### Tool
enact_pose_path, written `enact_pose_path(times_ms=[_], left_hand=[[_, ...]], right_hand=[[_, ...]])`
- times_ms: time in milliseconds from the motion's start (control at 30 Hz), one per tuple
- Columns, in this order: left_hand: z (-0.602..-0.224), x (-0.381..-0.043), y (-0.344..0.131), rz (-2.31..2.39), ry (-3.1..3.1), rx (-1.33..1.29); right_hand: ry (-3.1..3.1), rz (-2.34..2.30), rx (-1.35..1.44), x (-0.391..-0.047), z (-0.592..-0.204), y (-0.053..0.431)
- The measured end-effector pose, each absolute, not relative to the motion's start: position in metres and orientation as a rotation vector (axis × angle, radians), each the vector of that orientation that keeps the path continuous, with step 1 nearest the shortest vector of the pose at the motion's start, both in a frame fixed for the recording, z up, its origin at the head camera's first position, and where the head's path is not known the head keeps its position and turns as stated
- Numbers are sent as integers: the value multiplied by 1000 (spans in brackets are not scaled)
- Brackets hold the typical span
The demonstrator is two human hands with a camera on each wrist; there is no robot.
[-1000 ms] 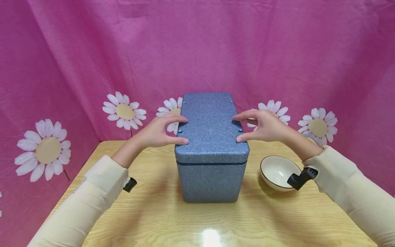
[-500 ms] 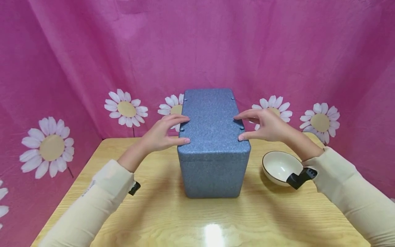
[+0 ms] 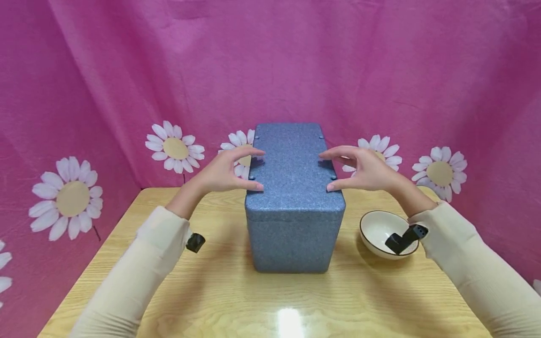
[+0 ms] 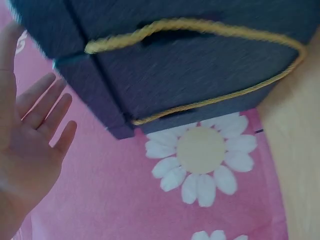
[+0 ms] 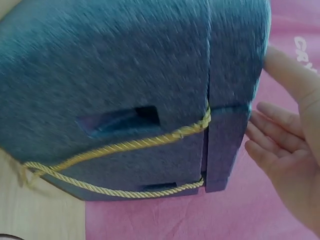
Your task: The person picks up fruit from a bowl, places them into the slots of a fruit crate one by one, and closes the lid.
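Observation:
A grey-blue speckled foam cooler box (image 3: 291,246) stands upright on the table, its lid (image 3: 291,173) seated level on top. My left hand (image 3: 221,171) hovers by the lid's left edge, thumb and fingers spread, with small shadows on the lid below the fingertips. At the right edge my right hand (image 3: 367,170) has the same spread, fingertips just over the lid. Both palms hold nothing. In the left wrist view a yellow rope (image 4: 235,30) loops along the box's side; another gold rope (image 5: 125,145) hangs along the opposite side in the right wrist view, near recessed slots.
A cream bowl with a dark rim (image 3: 378,225) sits on the wooden table (image 3: 203,291) to the right of the box, partly behind the black wrist camera (image 3: 403,238). A pink curtain with daisies (image 3: 287,61) hangs close behind and around the table.
The dark gap under the lid's front edge has closed as the lid went down onto the box. My fingers have since risen slightly off the lid. The view has shifted a little.

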State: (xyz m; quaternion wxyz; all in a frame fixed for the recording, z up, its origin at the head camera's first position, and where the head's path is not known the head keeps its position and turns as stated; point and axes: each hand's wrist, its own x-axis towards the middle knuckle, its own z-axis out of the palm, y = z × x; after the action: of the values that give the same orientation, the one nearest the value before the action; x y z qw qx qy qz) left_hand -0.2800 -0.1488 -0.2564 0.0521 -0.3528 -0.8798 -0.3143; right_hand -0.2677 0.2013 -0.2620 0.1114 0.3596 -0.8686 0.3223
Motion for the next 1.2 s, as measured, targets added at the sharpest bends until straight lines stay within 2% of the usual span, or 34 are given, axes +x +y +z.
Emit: enact_pose_path(times_ms=[267,467,867,1200], left_hand=[[-226,-331,-135,-881,-2785,-1018],[-231,-362,-130,-947,-2849,-964],[-251,-371,-134,-1138,-2897,-842],[-269,-370,-136,-1272,-2880,-783]], right_hand=[[-2677,1195,913,-318,-244,202],[-2731,1186,832,-348,-247,204],[-2771,1243,775,-355,-256,208],[-2813,1169,832,-354,-260,205]])
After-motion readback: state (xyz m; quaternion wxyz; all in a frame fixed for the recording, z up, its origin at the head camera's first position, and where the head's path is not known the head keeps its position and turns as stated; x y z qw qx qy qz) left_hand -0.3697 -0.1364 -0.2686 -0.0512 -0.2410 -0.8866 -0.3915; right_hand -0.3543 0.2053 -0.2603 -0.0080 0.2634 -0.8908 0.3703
